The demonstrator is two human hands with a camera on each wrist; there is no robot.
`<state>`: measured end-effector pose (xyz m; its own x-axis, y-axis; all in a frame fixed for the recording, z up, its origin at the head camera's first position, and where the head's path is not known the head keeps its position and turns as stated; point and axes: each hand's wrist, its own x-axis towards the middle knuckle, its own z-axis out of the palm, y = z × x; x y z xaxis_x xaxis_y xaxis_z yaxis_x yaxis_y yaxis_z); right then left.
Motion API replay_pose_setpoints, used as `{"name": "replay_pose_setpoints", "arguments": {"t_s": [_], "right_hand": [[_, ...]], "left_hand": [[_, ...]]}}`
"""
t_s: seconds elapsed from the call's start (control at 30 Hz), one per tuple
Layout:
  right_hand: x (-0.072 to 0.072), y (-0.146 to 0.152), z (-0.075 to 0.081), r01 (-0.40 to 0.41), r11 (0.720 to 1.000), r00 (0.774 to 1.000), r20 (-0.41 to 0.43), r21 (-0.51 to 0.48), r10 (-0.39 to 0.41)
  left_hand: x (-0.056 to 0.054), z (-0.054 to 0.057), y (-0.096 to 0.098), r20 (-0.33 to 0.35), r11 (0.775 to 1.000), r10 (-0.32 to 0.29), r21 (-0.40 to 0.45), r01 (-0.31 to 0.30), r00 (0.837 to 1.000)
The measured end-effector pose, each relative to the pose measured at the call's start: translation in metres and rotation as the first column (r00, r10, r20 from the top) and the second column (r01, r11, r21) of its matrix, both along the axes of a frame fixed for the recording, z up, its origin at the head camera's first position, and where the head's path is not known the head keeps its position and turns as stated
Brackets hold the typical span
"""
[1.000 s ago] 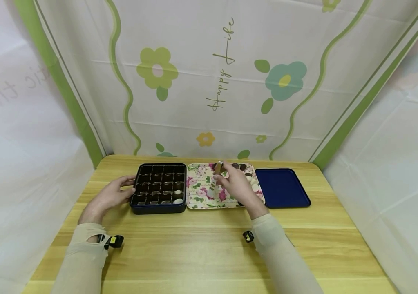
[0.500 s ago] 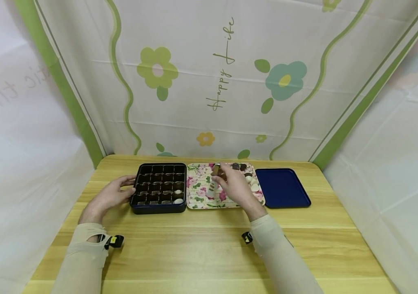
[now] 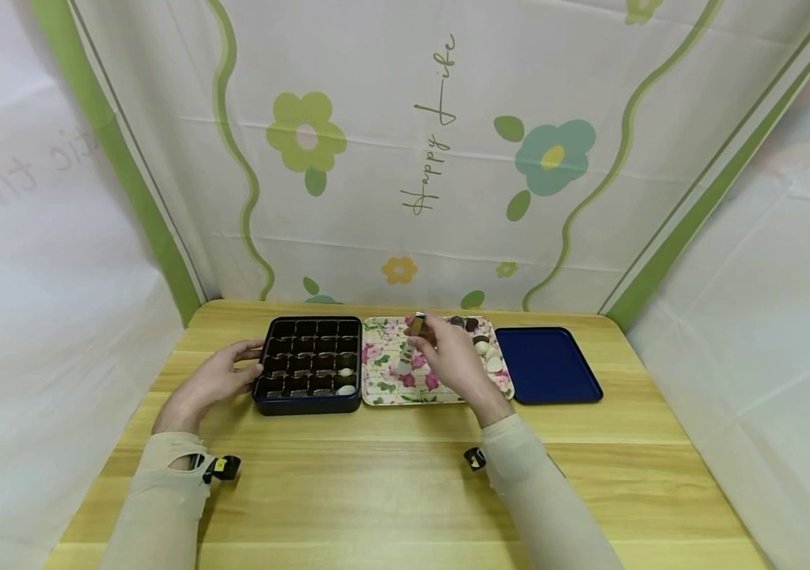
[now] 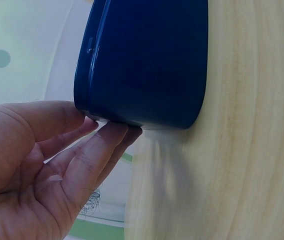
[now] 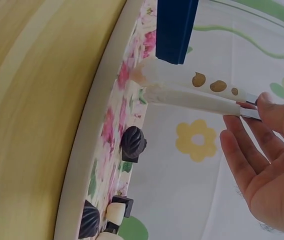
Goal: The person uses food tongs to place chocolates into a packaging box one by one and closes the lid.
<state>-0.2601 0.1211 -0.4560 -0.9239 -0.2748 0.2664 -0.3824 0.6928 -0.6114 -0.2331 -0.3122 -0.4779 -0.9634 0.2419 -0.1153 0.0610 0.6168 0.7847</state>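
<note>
My right hand [image 3: 453, 358] pinches the metal end of a pair of tongs [image 5: 197, 100] between thumb and fingers. The tongs' white arms point down over a floral tray [image 3: 385, 386], their pale tips close above its surface; I cannot tell whether they grip anything. At the left, the fingertips of my left hand [image 3: 218, 374] touch the side of a dark blue tin [image 3: 308, 406]. Its brown insert is divided into many compartments, and two pale chocolates [image 3: 344, 389] sit at its right side. The left wrist view shows these fingers against the tin's glossy wall [image 4: 147, 65].
Several dark and white chocolates [image 3: 493, 363] lie on the right part of the tray, partly behind my right hand. A flat blue lid [image 3: 549, 364] lies to the tray's right. All stand near the back of the wooden table [image 3: 369, 483], before a flowered curtain [image 3: 376, 198].
My right hand has shifted slightly left with the tongs, whose tips have moved left over the tray toward the tin. The left hand and the tin have stayed in place.
</note>
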Motion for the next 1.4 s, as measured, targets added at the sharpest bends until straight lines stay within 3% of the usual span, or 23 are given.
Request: {"name": "replay_pose_setpoints", "arguments": {"t_s": [0.3,0.6,0.8,0.97,1.2,1.4], "right_hand": [[-0.003,-0.008,-0.004,-0.026,1.0,0.999,0.038,0.015,0.025],[-0.002,-0.009,-0.003,-0.039,0.993,0.992,0.116,-0.108,0.051],[-0.002,-0.013,-0.003,-0.006,0.991,0.994,0.106,-0.133,0.02],[-0.001,-0.019,-0.003,0.018,0.998,0.996,0.087,-0.068,-0.012],[-0.004,-0.029,-0.006,0.063,0.991,0.998,0.012,0.115,-0.065],[-0.009,-0.035,-0.008,0.066,0.986,0.997,-0.048,0.152,-0.06]], "left_hand": [[0.0,0.0,0.0,0.0,1.0,-0.003,-0.002,0.003,1.0],[0.0,0.0,0.001,-0.002,1.0,-0.002,-0.005,0.002,1.0],[-0.001,-0.001,0.001,0.012,1.0,0.002,0.0,-0.002,1.0],[-0.001,-0.001,0.0,0.014,1.0,0.003,0.014,-0.003,1.0],[-0.001,-0.002,0.0,0.014,1.0,0.005,0.006,-0.005,1.0],[0.001,0.0,0.001,0.016,1.0,0.003,0.008,-0.003,1.0]]}}
